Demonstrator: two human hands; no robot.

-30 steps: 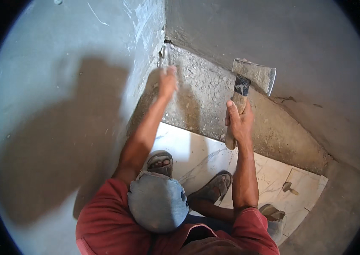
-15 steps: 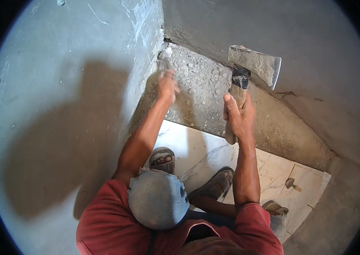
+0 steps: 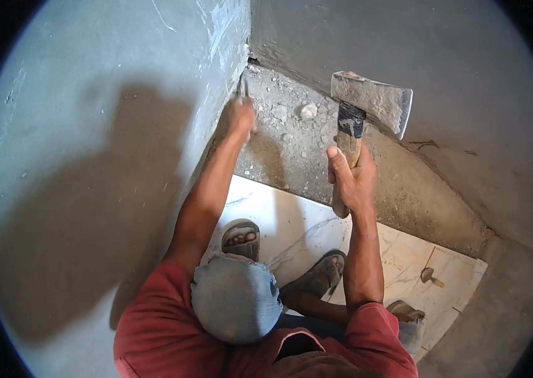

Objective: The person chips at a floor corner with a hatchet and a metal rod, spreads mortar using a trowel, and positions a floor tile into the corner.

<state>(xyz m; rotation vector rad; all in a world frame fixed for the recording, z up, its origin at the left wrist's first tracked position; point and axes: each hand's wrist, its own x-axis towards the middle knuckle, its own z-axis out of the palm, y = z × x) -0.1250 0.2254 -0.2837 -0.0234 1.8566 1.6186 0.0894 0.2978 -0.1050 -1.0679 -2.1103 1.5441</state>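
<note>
My left hand (image 3: 242,118) is closed around a thin metal chisel (image 3: 243,85), slightly blurred, whose upper part points at the corner where the two walls meet the floor. In my right hand (image 3: 356,179) is an axe (image 3: 372,101), raised over the rubble strip. Its wooden handle has black tape below the grey head, and the blade edge faces right. A pale chunk of mortar (image 3: 308,111) lies on the broken grey rubble (image 3: 276,94) between my two hands.
Blue-grey wall (image 3: 90,126) rises close on the left, and a darker wall (image 3: 455,75) runs along the far side. White marbled tiles (image 3: 272,208) lie under my sandalled feet. A small trowel-like tool (image 3: 428,275) rests on the tiles at the right.
A pale chunk that was at the corner now lies farther right on the rubble. My left hand has shifted slightly left; the axe has moved a little left and down.
</note>
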